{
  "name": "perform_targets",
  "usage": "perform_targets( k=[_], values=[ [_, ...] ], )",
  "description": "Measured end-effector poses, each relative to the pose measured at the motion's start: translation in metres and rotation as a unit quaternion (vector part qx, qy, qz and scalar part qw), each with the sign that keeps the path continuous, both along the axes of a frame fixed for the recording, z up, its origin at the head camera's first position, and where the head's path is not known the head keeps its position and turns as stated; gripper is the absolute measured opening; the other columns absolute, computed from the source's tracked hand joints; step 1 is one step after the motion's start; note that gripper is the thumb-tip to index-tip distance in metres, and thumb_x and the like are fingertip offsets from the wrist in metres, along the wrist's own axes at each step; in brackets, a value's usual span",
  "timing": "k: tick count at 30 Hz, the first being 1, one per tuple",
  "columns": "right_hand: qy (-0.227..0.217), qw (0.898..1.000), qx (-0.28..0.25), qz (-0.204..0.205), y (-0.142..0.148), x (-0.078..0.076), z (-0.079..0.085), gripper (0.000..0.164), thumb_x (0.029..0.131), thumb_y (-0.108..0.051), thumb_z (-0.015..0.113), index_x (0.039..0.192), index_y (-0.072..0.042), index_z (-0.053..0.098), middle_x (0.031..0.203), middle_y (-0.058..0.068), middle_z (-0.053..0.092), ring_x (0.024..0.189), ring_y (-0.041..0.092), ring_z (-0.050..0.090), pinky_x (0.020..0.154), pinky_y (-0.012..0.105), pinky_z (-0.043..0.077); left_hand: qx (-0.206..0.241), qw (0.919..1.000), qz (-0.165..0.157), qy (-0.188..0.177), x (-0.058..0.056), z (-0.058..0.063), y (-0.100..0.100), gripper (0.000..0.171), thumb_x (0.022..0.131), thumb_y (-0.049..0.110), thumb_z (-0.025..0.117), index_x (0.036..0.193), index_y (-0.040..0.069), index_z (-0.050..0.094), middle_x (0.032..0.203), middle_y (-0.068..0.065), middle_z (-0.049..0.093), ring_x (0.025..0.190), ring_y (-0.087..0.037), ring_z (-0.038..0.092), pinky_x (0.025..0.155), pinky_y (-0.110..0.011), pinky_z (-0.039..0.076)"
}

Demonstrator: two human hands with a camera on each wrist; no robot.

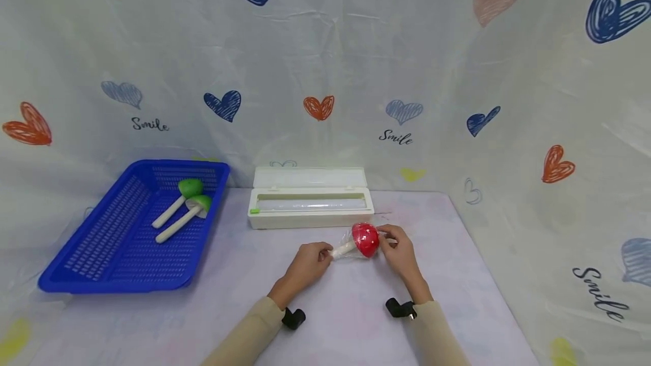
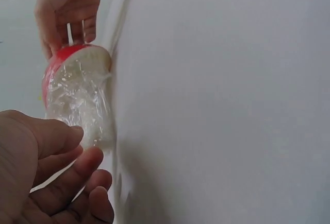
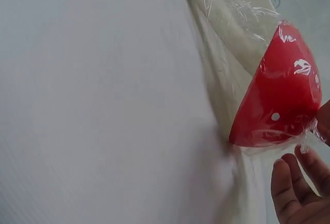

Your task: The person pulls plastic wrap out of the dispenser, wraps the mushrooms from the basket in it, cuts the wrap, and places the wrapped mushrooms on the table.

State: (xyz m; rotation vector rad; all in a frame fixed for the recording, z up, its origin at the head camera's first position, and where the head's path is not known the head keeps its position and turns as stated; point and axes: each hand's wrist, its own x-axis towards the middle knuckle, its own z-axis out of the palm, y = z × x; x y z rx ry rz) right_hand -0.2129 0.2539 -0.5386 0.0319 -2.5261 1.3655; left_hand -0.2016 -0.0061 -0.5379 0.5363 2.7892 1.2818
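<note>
1 red-capped, film-wrapped mushroom point(image 1: 362, 241), 2 green-capped, white-stemmed mushrooms point(image 1: 189, 190) point(image 1: 190, 215): 3 in all
There are 2 bare hands point(image 1: 307, 261) point(image 1: 398, 248), 1 blue rectangular plastic basket point(image 1: 117, 286), 1 long white box point(image 1: 305, 219) and 2 black wrist devices point(image 1: 293, 319) point(image 1: 400, 308).

- plain beige sleeves point(image 1: 249, 332), reaching to both wrists;
- small black camera point(image 1: 293, 318) at left wrist;
- similar black device point(image 1: 400, 308) at right wrist, with tiny shiny spot

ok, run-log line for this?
red mushroom: in clear film; left hand: at stem; right hand: at cap; green mushrooms: in blue basket
</note>
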Motion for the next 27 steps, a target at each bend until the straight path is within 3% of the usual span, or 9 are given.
perform_targets(
  k=[4, 7, 11, 14, 16, 22, 27],
  values=[
    [0.008, 0.999, 0.02, -0.044, 0.016, -0.006, 0.003, 0.022, 0.095, -0.015, 0.067, 0.112, -0.003, 0.076, 0.12, 0.016, 0.065, 0.1, 0.03, 0.065, 0.081, 0.029, 0.056, 0.004, 0.9996, -0.027, -0.003, -0.006, -0.001, 0.021, 0.022, 0.093, 0.008, 0.071, 0.114, -0.001, 0.074, 0.096, -0.006, 0.073, 0.065, -0.002, 0.048, 0.056, -0.018, 0.044],
    [0.004, 0.998, 0.029, -0.054, 0.027, -0.01, 0.004, 0.027, 0.096, -0.017, 0.067, 0.118, -0.002, 0.074, 0.118, 0.017, 0.066, 0.1, 0.03, 0.065, 0.081, 0.029, 0.055, -0.002, 0.999, -0.045, -0.005, -0.009, -0.001, 0.037, 0.027, 0.093, 0.009, 0.071, 0.118, -0.003, 0.073, 0.105, -0.01, 0.074, 0.069, -0.005, 0.052, 0.061, -0.021, 0.048],
    [-0.003, 0.998, 0.029, -0.053, 0.042, -0.015, 0.006, 0.031, 0.098, -0.017, 0.066, 0.125, -0.001, 0.069, 0.12, 0.018, 0.066, 0.104, 0.033, 0.067, 0.086, 0.035, 0.058, -0.024, 0.9977, -0.063, -0.005, -0.014, 0.001, 0.057, 0.032, 0.095, 0.012, 0.071, 0.122, -0.005, 0.071, 0.117, -0.015, 0.073, 0.094, -0.018, 0.067, 0.085, -0.032, 0.058],
    [-0.006, 0.998, 0.031, -0.052, 0.051, -0.022, 0.01, 0.033, 0.098, -0.017, 0.067, 0.126, 0.0, 0.067, 0.124, 0.021, 0.064, 0.108, 0.036, 0.067, 0.09, 0.045, 0.059, -0.038, 0.9961, -0.079, -0.003, -0.02, 0.006, 0.071, 0.035, 0.096, 0.014, 0.069, 0.125, -0.006, 0.069, 0.124, -0.018, 0.072, 0.116, -0.027, 0.068, 0.1, -0.04, 0.055],
    [-0.007, 0.998, 0.036, -0.052, 0.056, -0.027, 0.013, 0.035, 0.098, -0.016, 0.067, 0.128, 0.002, 0.066, 0.127, 0.023, 0.062, 0.111, 0.039, 0.065, 0.092, 0.05, 0.058, -0.045, 0.995, -0.089, 0.001, -0.023, 0.008, 0.08, 0.036, 0.097, 0.014, 0.067, 0.127, -0.006, 0.068, 0.127, -0.019, 0.071, 0.122, -0.03, 0.066, 0.104, -0.041, 0.053],
    [-0.002, 0.997, 0.05, -0.066, 0.069, -0.04, 0.018, 0.036, 0.099, -0.013, 0.063, 0.13, 0.005, 0.063, 0.132, 0.028, 0.058, 0.115, 0.044, 0.062, 0.095, 0.055, 0.056, -0.066, 0.993, -0.095, 0.025, -0.03, 0.008, 0.103, 0.034, 0.096, 0.014, 0.065, 0.129, 0.003, 0.069, 0.128, -0.013, 0.071, 0.12, -0.031, 0.064, 0.101, -0.041, 0.053],
    [-0.004, 0.995, 0.054, -0.089, 0.076, -0.046, 0.017, 0.035, 0.098, -0.009, 0.059, 0.129, 0.007, 0.064, 0.131, 0.03, 0.058, 0.114, 0.046, 0.062, 0.095, 0.056, 0.057, -0.104, 0.9901, -0.095, 0.0, -0.03, 0.008, 0.119, 0.038, 0.096, 0.021, 0.067, 0.134, 0.015, 0.067, 0.138, -0.002, 0.067, 0.129, -0.034, 0.054, 0.094, -0.044, 0.043]
  ],
)
